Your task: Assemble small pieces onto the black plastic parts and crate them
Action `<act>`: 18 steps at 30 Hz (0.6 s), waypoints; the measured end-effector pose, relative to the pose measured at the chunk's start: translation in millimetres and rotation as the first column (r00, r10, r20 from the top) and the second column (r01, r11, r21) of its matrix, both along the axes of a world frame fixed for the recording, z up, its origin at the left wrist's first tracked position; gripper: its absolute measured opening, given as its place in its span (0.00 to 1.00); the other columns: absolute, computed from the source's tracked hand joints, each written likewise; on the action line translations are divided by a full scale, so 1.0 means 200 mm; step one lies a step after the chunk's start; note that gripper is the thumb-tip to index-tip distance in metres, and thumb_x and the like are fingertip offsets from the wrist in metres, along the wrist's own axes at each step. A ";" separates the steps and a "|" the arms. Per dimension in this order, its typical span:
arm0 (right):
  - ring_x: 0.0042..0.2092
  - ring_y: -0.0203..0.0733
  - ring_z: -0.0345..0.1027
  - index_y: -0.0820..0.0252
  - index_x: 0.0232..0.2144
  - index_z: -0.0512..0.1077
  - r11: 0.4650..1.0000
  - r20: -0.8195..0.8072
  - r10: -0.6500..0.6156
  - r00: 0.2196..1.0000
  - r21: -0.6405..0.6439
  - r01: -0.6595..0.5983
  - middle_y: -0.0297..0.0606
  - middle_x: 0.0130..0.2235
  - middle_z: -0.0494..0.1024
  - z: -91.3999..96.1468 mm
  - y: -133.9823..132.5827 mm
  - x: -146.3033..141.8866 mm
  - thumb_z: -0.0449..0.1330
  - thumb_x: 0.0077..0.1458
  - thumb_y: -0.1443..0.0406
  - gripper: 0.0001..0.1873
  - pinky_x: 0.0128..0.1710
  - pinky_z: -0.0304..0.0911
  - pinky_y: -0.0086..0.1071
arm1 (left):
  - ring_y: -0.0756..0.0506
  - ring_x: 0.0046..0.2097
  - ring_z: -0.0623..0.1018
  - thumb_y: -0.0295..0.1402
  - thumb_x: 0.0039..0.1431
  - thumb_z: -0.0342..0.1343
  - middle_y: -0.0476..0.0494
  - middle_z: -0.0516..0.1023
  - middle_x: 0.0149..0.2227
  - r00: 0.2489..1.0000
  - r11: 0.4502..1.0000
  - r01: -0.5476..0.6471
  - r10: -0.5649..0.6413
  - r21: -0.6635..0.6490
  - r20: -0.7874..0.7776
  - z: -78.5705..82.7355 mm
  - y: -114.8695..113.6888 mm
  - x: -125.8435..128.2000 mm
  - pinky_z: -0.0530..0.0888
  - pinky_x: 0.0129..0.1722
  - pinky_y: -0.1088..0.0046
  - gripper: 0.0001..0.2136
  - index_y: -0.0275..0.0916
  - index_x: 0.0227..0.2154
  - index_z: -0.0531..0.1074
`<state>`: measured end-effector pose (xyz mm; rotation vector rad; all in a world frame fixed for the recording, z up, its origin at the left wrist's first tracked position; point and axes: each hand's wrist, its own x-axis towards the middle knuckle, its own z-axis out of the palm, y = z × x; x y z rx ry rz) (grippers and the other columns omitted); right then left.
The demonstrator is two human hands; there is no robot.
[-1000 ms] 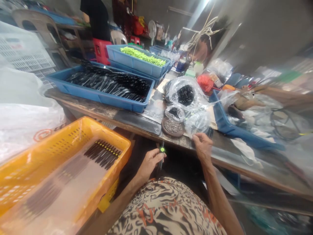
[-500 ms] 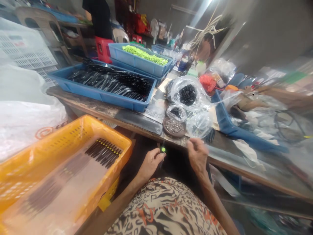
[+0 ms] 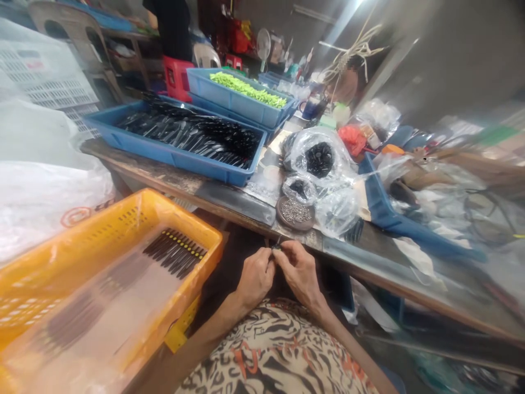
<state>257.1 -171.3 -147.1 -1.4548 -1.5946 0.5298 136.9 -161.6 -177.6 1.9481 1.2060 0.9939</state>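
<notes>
**Small dark stick with a green tip** (image 3: 276,247), held between the hands just below the table edge. The view is poor here: the fingers hide most of the stick, so its exact shape and the tip's colour are hard to make out. The left hand (image 3: 256,276) and right hand (image 3: 299,271) are close together, fingers curled narrowly around the stick, above a lap in patterned cloth (image 3: 270,350). To the left, a yellow plastic crate (image 3: 176,216) holds a row of dark sticks with yellow-green ends (image 3: 174,254). On the table (image 3: 229,203), nearest the hands, lie a round dish of small metal pieces (image 3: 295,213) and clear plastic bags (image 3: 318,158), one with black pieces inside. Farther back are a blue tray of long black pieces (image 3: 172,158) and a blue tray of green pieces (image 3: 233,106). Beyond the table, a person in a black shirt (image 3: 170,27) stands beside a red stool (image 3: 176,76).
</notes>
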 end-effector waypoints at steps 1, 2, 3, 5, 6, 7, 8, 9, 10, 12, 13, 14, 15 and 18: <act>0.25 0.35 0.64 0.61 0.31 0.67 1.000 0.012 -0.004 1.000 0.012 0.003 0.33 0.25 0.70 -0.01 0.00 0.00 0.57 0.54 0.63 0.07 0.25 0.61 0.28 | 0.47 0.32 0.70 0.25 0.57 0.42 0.43 0.70 0.29 1.000 1.000 0.004 -0.004 0.008 -0.004 0.00 0.00 0.00 0.66 0.33 0.72 0.07 0.38 0.28 0.64; 0.25 0.35 0.64 0.61 0.31 0.67 1.000 0.027 -0.008 1.000 0.027 0.007 0.33 0.25 0.70 -0.01 0.00 0.00 0.56 0.54 0.63 0.06 0.25 0.61 0.28 | 0.47 0.32 0.70 0.25 0.57 0.42 0.43 0.70 0.29 1.000 1.000 0.009 -0.009 0.015 -0.006 0.00 0.00 0.00 0.66 0.33 0.72 0.07 0.38 0.29 0.64; 0.25 0.35 0.64 0.61 0.31 0.67 0.999 0.045 -0.013 0.999 0.045 0.011 0.33 0.25 0.70 -0.02 0.00 0.00 0.56 0.54 0.63 0.06 0.25 0.61 0.28 | 0.47 0.31 0.70 0.25 0.57 0.41 0.43 0.70 0.29 1.000 1.000 0.014 -0.014 0.022 -0.008 0.00 0.00 0.00 0.66 0.33 0.72 0.07 0.38 0.28 0.64; 0.25 0.36 0.64 0.61 0.30 0.67 0.996 0.087 -0.017 0.996 0.086 0.010 0.34 0.25 0.71 -0.03 0.00 0.00 0.56 0.55 0.64 0.05 0.26 0.62 0.28 | 0.47 0.31 0.70 0.24 0.57 0.41 0.43 0.70 0.29 1.000 0.999 0.025 -0.025 0.033 -0.009 -0.01 0.00 0.00 0.66 0.33 0.71 0.07 0.38 0.29 0.63; 0.25 0.36 0.64 0.61 0.30 0.67 0.994 0.112 -0.017 0.994 0.110 0.005 0.34 0.25 0.71 -0.03 0.00 0.00 0.55 0.55 0.64 0.05 0.26 0.62 0.28 | 0.46 0.31 0.70 0.24 0.56 0.41 0.43 0.70 0.29 1.000 0.999 0.031 -0.031 0.037 -0.008 -0.01 -0.01 0.00 0.67 0.33 0.71 0.07 0.38 0.29 0.63; 0.25 0.36 0.64 0.61 0.30 0.67 0.991 0.142 -0.015 0.990 0.134 -0.004 0.34 0.25 0.70 -0.03 -0.01 0.00 0.55 0.56 0.65 0.05 0.25 0.61 0.29 | 0.46 0.32 0.70 0.24 0.56 0.41 0.43 0.70 0.30 0.999 0.999 0.037 -0.037 0.036 -0.005 -0.01 -0.01 0.00 0.67 0.33 0.71 0.07 0.38 0.29 0.63; 0.25 0.36 0.64 0.61 0.30 0.67 0.987 0.175 -0.012 0.985 0.158 -0.016 0.35 0.26 0.70 -0.03 -0.01 0.00 0.54 0.56 0.65 0.05 0.26 0.61 0.29 | 0.46 0.32 0.70 0.24 0.56 0.41 0.42 0.70 0.30 0.999 0.999 0.043 -0.043 0.029 -0.002 -0.01 -0.01 0.00 0.67 0.34 0.71 0.07 0.38 0.30 0.63; 0.26 0.36 0.64 0.61 0.30 0.67 0.984 0.208 -0.007 0.978 0.176 -0.030 0.35 0.26 0.70 -0.02 -0.01 0.00 0.53 0.56 0.65 0.06 0.26 0.61 0.29 | 0.46 0.33 0.70 0.24 0.56 0.41 0.42 0.70 0.30 0.999 0.999 0.050 -0.050 0.018 -0.001 -0.01 -0.01 0.00 0.67 0.34 0.71 0.07 0.38 0.30 0.63; 0.26 0.37 0.64 0.61 0.29 0.68 0.981 0.241 -0.002 0.971 0.190 -0.045 0.36 0.26 0.70 -0.02 -0.01 0.00 0.53 0.57 0.66 0.06 0.26 0.61 0.30 | 0.46 0.33 0.70 0.24 0.57 0.41 0.42 0.70 0.30 0.998 0.998 0.056 -0.056 0.005 -0.001 -0.01 -0.01 0.00 0.67 0.35 0.71 0.07 0.38 0.30 0.63; 0.26 0.37 0.64 0.61 0.29 0.67 0.977 0.295 0.005 0.956 0.204 -0.068 0.37 0.26 0.70 -0.01 -0.01 0.01 0.51 0.57 0.66 0.07 0.26 0.60 0.30 | 0.46 0.33 0.70 0.25 0.57 0.41 0.43 0.70 0.30 0.998 0.998 0.065 -0.065 -0.021 -0.006 -0.01 -0.01 0.00 0.66 0.35 0.71 0.07 0.38 0.29 0.62; 0.26 0.37 0.63 0.61 0.29 0.67 0.976 0.315 0.009 0.949 0.205 -0.078 0.37 0.26 0.70 -0.01 -0.01 0.01 0.51 0.58 0.66 0.08 0.26 0.60 0.30 | 0.46 0.32 0.70 0.25 0.57 0.41 0.43 0.69 0.30 0.998 0.997 0.067 -0.068 -0.031 -0.008 -0.01 -0.01 0.00 0.66 0.34 0.71 0.06 0.39 0.28 0.62; 0.26 0.37 0.63 0.61 0.29 0.67 0.974 0.333 0.011 0.943 0.209 -0.085 0.37 0.26 0.69 -0.01 -0.01 0.01 0.50 0.58 0.66 0.08 0.26 0.60 0.30 | 0.47 0.32 0.69 0.25 0.56 0.41 0.44 0.69 0.29 0.998 0.997 0.068 -0.068 -0.040 -0.010 -0.01 -0.01 0.00 0.66 0.34 0.71 0.06 0.39 0.28 0.61; 0.27 0.37 0.63 0.61 0.29 0.67 0.972 0.349 0.012 0.937 0.214 -0.092 0.37 0.26 0.69 -0.01 -0.01 0.01 0.50 0.58 0.67 0.08 0.26 0.60 0.30 | 0.47 0.31 0.69 0.25 0.56 0.41 0.44 0.68 0.29 0.998 0.996 0.068 -0.069 -0.049 -0.011 -0.01 -0.01 0.00 0.65 0.33 0.71 0.06 0.39 0.27 0.60; 0.27 0.38 0.64 0.61 0.30 0.67 0.969 0.387 0.009 0.922 0.225 -0.104 0.38 0.27 0.70 -0.01 -0.01 0.02 0.49 0.58 0.67 0.08 0.27 0.61 0.30 | 0.48 0.31 0.68 0.25 0.56 0.41 0.46 0.67 0.28 0.998 0.995 0.068 -0.069 -0.068 -0.014 -0.02 -0.01 0.01 0.65 0.33 0.71 0.06 0.40 0.26 0.59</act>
